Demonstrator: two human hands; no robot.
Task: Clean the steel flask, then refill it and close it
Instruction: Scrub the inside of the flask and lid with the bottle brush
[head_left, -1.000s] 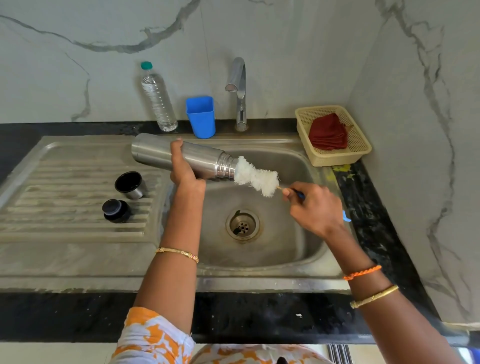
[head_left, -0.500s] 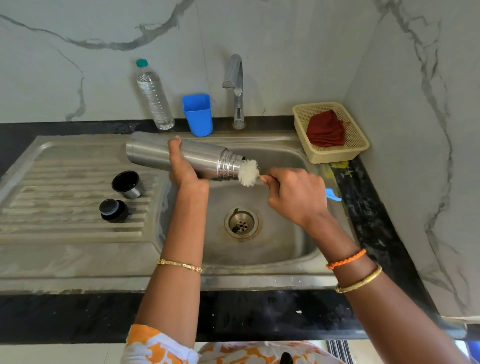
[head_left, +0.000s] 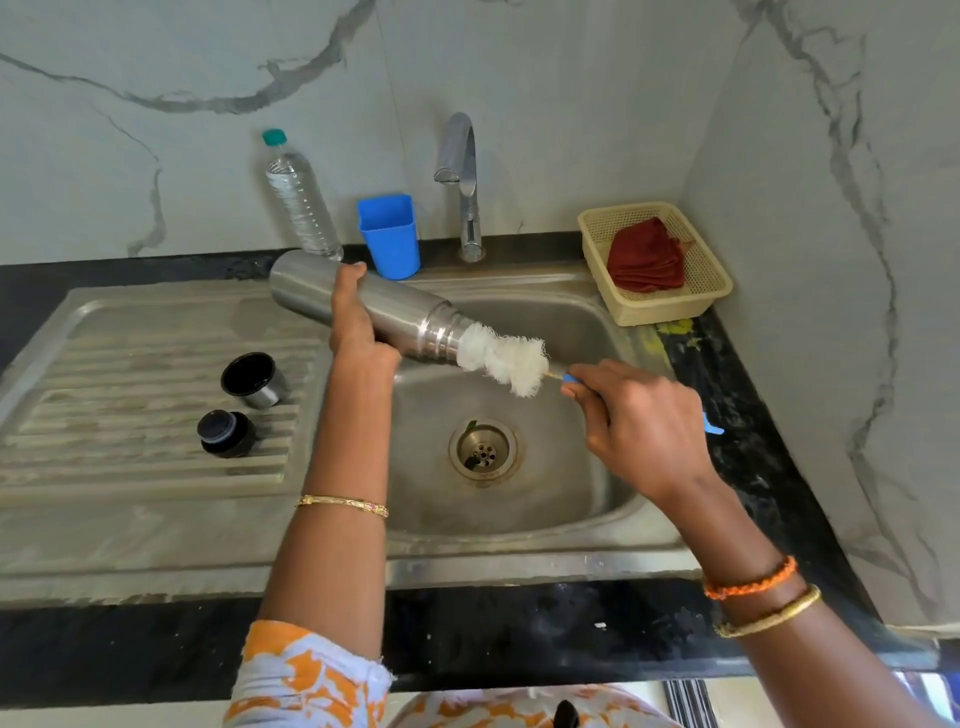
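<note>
L hand (head_left: 358, 332) wrapped round the cylindrical steel flask (head_left: 395, 314), held nearly horizontal over the steel sink (head_left: 519, 499), mouth pointing right. R hand (head_left: 644, 426) closed on the blue handle of a white fluffy bottle brush (head_left: 506, 358), bristles mostly outside the flask mouth. Steel cup (head_left: 254, 382) & black stopper (head_left: 226, 434) sit on the drainboard, left of the basin.
</note>
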